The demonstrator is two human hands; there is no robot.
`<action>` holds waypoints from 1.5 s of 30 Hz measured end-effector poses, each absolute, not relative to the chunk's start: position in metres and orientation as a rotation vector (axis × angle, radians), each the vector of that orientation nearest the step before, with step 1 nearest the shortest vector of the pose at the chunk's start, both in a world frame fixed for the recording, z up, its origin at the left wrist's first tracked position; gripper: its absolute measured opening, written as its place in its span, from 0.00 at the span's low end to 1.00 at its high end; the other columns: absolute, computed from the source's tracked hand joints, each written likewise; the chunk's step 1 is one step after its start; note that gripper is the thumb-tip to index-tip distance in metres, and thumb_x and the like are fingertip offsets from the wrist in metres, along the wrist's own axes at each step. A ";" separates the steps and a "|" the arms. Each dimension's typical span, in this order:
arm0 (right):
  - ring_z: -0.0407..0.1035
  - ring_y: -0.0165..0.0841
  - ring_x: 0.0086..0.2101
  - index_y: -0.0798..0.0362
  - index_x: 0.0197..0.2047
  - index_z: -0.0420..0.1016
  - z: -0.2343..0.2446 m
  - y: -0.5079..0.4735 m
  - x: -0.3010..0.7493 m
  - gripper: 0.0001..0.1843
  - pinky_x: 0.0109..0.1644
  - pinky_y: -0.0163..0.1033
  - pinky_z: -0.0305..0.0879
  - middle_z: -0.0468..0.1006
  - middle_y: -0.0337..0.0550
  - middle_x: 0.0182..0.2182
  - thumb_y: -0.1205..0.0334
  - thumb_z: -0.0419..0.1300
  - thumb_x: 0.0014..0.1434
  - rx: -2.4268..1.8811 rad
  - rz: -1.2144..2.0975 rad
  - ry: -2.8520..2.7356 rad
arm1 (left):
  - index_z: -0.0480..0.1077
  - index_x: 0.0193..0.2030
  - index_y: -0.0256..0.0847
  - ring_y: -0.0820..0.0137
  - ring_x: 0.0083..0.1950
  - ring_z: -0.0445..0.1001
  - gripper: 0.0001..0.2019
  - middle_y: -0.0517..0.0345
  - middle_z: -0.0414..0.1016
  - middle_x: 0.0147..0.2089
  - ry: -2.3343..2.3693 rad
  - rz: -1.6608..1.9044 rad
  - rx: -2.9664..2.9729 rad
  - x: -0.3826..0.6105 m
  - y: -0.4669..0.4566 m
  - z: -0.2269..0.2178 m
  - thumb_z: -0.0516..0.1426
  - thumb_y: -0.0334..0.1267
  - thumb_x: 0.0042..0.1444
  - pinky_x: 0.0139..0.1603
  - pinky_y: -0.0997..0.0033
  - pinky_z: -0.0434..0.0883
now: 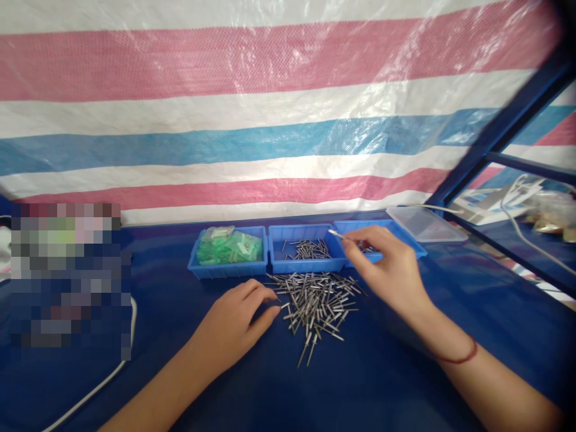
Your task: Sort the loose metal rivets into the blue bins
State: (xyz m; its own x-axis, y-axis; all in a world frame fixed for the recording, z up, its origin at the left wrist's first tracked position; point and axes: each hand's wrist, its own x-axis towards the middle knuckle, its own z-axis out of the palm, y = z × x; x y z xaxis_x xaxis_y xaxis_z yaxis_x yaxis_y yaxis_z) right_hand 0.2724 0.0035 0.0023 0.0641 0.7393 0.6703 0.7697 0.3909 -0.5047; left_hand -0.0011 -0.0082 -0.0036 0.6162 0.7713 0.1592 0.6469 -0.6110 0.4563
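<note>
A loose pile of blind rivets (315, 303), silvery with thin pins, lies on the blue table in front of three blue bins. My right hand (389, 267) is raised over the right part of the bins, pinching a single blind rivet (334, 233) between thumb and fingertips. At the pile's left edge rests my left hand (243, 315), its thumb and index finger slightly apart beside the nearest rivets. More rivets lie in the middle bin (276, 264). My right hand partly covers the right bin (407, 231) and the small pieces in it.
The left bin (194, 267) contains green plastic packets (229, 247). A clear plastic lid (427, 224) lies behind the right bin. A white cable (105, 384) runs along the table's left side. Striped sheeting (270, 144) hangs behind; a blue metal frame (499, 132) stands right.
</note>
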 end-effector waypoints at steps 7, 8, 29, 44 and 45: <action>0.69 0.40 0.32 0.54 0.39 0.77 -0.005 0.027 0.320 0.12 0.39 0.45 0.64 0.77 0.45 0.30 0.58 0.57 0.55 -1.735 -0.296 -1.599 | 0.72 0.41 0.42 0.67 0.40 0.73 0.07 0.58 0.72 0.39 1.167 0.330 2.609 -0.001 -0.005 -0.011 0.54 0.38 0.62 0.41 0.69 0.68; 0.69 0.40 0.33 0.54 0.40 0.77 -0.004 0.025 0.316 0.12 0.40 0.45 0.64 0.77 0.45 0.31 0.58 0.57 0.56 -1.697 -0.314 -1.621 | 0.72 0.40 0.42 0.67 0.39 0.73 0.07 0.58 0.71 0.38 1.167 0.321 2.618 0.000 -0.005 -0.011 0.53 0.37 0.63 0.39 0.70 0.68; 0.69 0.31 0.32 0.52 0.33 0.73 -0.012 -0.032 0.212 0.06 0.41 0.40 0.63 0.75 0.40 0.29 0.69 0.56 0.60 -1.022 0.524 -2.069 | 0.69 0.38 0.39 0.71 0.35 0.75 0.06 0.59 0.75 0.33 1.085 0.961 1.636 0.020 -0.020 -0.017 0.58 0.39 0.57 0.39 0.73 0.72; 0.68 0.32 0.32 0.52 0.32 0.71 -0.014 -0.034 0.208 0.07 0.36 0.38 0.65 0.73 0.41 0.28 0.70 0.56 0.59 -1.048 0.613 -1.949 | 0.71 0.36 0.38 0.70 0.35 0.73 0.08 0.59 0.75 0.33 1.117 0.894 1.656 0.018 -0.018 -0.019 0.57 0.41 0.57 0.38 0.74 0.71; 0.68 0.32 0.32 0.52 0.32 0.71 -0.014 -0.034 0.208 0.06 0.36 0.37 0.65 0.72 0.41 0.28 0.71 0.56 0.59 -1.050 0.601 -1.934 | 0.71 0.37 0.39 0.70 0.35 0.73 0.08 0.59 0.75 0.34 1.118 0.894 1.671 0.018 -0.018 -0.019 0.57 0.42 0.58 0.38 0.74 0.71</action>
